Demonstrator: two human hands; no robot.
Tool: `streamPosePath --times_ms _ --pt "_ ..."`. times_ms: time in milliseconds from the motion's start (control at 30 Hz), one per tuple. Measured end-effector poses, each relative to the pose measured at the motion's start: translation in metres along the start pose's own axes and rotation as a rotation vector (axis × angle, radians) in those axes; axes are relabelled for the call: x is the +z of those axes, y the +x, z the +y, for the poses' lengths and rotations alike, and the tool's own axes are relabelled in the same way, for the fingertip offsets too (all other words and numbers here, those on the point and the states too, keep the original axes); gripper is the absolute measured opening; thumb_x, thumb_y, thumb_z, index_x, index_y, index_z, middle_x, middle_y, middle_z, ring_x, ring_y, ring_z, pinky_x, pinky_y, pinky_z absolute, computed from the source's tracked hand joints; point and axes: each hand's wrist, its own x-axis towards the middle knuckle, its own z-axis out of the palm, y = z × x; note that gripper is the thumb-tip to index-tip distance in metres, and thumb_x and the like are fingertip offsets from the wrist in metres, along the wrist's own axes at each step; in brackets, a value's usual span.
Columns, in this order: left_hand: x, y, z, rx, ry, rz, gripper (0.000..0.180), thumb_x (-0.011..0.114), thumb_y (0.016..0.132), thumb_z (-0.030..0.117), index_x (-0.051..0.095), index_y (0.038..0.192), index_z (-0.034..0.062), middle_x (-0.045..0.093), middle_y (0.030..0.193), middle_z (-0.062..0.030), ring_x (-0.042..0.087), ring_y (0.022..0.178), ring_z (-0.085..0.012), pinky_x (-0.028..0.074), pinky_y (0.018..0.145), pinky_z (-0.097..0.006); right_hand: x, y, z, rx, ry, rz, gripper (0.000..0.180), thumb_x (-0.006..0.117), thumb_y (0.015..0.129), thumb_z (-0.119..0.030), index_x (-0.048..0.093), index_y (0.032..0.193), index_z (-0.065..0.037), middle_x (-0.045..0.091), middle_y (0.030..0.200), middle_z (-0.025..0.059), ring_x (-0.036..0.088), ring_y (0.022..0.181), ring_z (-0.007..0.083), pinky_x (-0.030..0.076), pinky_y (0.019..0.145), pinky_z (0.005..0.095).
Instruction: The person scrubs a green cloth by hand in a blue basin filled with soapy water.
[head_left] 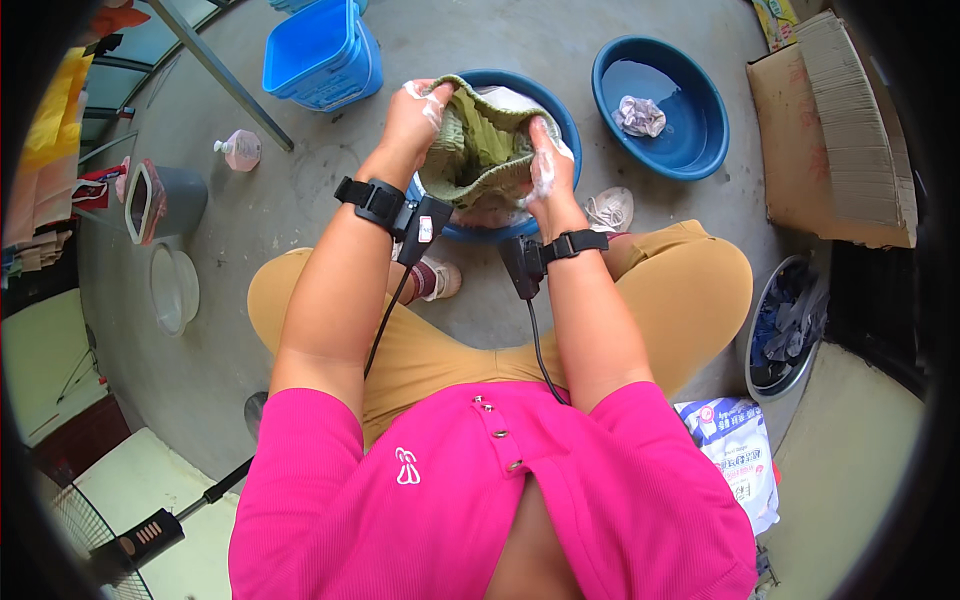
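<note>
A green garment with a gathered elastic waistband point(487, 183) is stretched open above a blue basin point(568, 120) on the floor in front of me. My left hand point(415, 120) grips the band on its left side, thumb over the edge. On the opposite side my right hand point(549, 170) pinches the band, its thumb pointing up inside the opening. White suds cling to both hands. Behind the garment, a whitish cloth point(508, 98) shows in the basin; most of the basin's inside is hidden.
To the right stands another blue basin point(714, 150) with water and a pale wet cloth point(640, 117). A blue bucket point(355, 80), a pinkish bottle point(240, 151) and a grey bin point(182, 200) are left. Cardboard point(805, 170) and a tub of dark clothes point(788, 335) flank the right.
</note>
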Motion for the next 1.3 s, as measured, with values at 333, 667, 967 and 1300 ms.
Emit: streamPosePath --times_ms 333,667,967,1300 --pt "0.039 -0.004 -0.130 -0.097 1.105 -0.516 0.057 0.060 0.074 0.021 0.041 0.127 0.0293 0.027 0.139 -0.0050 0.024 0.127 -0.0350 0.021 0.098 -0.059 -0.050 0.052 0.085 0.507 0.052 0.229 0.031 0.046 0.088 -0.035 0.049 0.102 -0.008 0.057 0.085 0.0090 0.056 0.067 0.0248 0.047 0.059 0.0363" --pt "0.038 0.008 -0.197 -0.105 1.417 -0.505 0.065 0.063 0.071 0.025 0.037 0.129 0.0337 0.036 0.132 -0.0061 0.035 0.117 -0.0390 0.028 0.094 -0.058 -0.060 0.073 0.119 0.564 0.063 0.342 0.023 0.047 0.088 -0.020 0.046 0.107 -0.008 0.054 0.097 0.0077 0.052 0.090 0.0218 0.042 0.078 0.0372" --pt "0.034 0.020 -0.225 -0.239 1.469 -0.674 0.034 0.058 0.069 0.019 0.058 0.102 0.0157 0.063 0.092 -0.0110 0.061 0.083 -0.0297 0.045 0.076 -0.045 -0.082 0.084 0.153 0.687 0.034 0.383 0.063 0.059 0.081 -0.034 0.034 0.127 0.001 0.032 0.135 0.0126 0.027 0.122 0.0224 0.018 0.101 0.0338" --pt "0.027 0.028 -0.170 -0.026 1.325 -0.378 0.021 0.054 0.063 0.011 0.065 0.081 0.0103 0.061 0.078 -0.0155 0.057 0.075 -0.0352 0.046 0.065 -0.043 -0.074 0.088 0.158 0.667 0.174 0.405 0.029 0.066 0.073 -0.026 0.049 0.086 -0.006 0.037 0.077 -0.0009 0.033 0.069 0.0118 0.027 0.062 0.0295"
